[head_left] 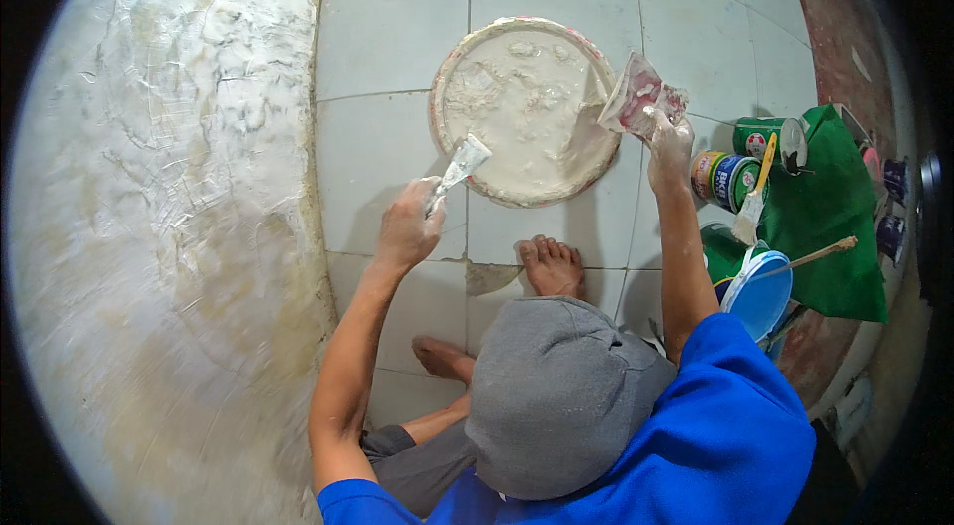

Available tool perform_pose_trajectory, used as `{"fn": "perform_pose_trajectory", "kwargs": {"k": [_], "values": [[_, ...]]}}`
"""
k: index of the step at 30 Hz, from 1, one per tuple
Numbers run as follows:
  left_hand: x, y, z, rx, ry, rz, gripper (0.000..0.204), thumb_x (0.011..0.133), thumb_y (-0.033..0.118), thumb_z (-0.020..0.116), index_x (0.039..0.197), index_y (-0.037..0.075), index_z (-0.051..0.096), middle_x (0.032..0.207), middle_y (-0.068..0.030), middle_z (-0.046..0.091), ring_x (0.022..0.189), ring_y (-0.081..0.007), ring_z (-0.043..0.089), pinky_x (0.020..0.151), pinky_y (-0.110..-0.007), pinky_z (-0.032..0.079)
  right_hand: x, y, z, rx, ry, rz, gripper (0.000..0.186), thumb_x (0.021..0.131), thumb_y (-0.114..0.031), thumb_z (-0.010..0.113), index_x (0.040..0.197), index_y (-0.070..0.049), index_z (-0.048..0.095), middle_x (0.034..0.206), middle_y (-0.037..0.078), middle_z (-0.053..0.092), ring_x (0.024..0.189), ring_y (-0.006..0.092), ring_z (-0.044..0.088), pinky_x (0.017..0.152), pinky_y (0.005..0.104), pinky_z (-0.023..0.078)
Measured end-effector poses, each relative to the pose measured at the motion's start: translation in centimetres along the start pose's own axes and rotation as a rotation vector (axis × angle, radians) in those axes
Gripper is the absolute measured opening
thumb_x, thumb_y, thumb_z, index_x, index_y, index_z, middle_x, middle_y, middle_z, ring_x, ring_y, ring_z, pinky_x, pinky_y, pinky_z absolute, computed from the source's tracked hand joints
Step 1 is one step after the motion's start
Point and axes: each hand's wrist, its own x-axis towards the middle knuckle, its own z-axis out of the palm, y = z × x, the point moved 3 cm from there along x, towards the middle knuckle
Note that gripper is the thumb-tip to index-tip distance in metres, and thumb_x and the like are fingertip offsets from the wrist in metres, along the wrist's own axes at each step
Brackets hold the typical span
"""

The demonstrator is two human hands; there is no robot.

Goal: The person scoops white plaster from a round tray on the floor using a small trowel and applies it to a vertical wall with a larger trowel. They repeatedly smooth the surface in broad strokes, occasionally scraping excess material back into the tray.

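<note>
Beside the white-smeared surface, pale floor tiles carry a round tub of creamy paste. At its right edge the right hand pinches a pinkish, paste-coated spreader; at its near-left edge the left hand wraps around a putty knife. The step looks like loading or cleaning blades; the next move calls for steady, level tools.

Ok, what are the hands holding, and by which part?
The left hand holds a scraper by its handle end; the right hand grips a white-smeared pink piece by its near edge, exact kind unclear.
</note>
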Motion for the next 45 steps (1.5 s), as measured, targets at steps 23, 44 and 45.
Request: {"fn": "perform_pose_trajectory", "kwargs": {"k": [23, 44, 45], "values": [[8.2, 6.9, 6.6, -0.081, 0.173, 0.101, 0.029, 0.089, 0.012, 0.066, 0.114, 0.000, 0.059, 0.106, -0.0194, 0.061, 0.098, -0.0415, 0.064, 0.083, -0.048, 0.051, -1.8, 0.5, -1.5, -0.025, 0.014, -0.012, 0.014, 0.088, -0.003, 0.064, 0.102, -0.004, 0.065, 0.078, -0.006, 0.053, 0.061, 0.0037, 0.041, 0.056, 0.0237, 0.035], [10.0, 7.7, 7.4, -0.161, 0.360, 0.175, 0.029, 0.088, 0.012, 0.066, 0.115, 0.001, 0.061, 0.103, -0.0159, 0.063, 0.099, -0.0365, 0.061, 0.086, -0.046, 0.046, -2.7, 1.3, 1.4, 0.089, -0.240, 0.110, 0.005, 0.093, -0.007, 0.062, 0.096, -0.005, 0.064, 0.084, -0.001, 0.063, 0.072, 0.0101, 0.062, 0.066, 0.0293, 0.052], [9.9, 8.0, 7.3, -0.167, 0.368, 0.192, 0.029, 0.088, 0.012, 0.066, 0.115, 0.001, 0.061, 0.103, -0.0159, 0.064, 0.098, -0.0365, 0.061, 0.086, -0.045, 0.045, -1.8, 3.2, 0.4, 0.138, -0.264, 0.136, 0.006, 0.094, -0.008, 0.061, 0.098, -0.005, 0.064, 0.085, 0.000, 0.064, 0.072, 0.0113, 0.063, 0.067, 0.0299, 0.053]]}}
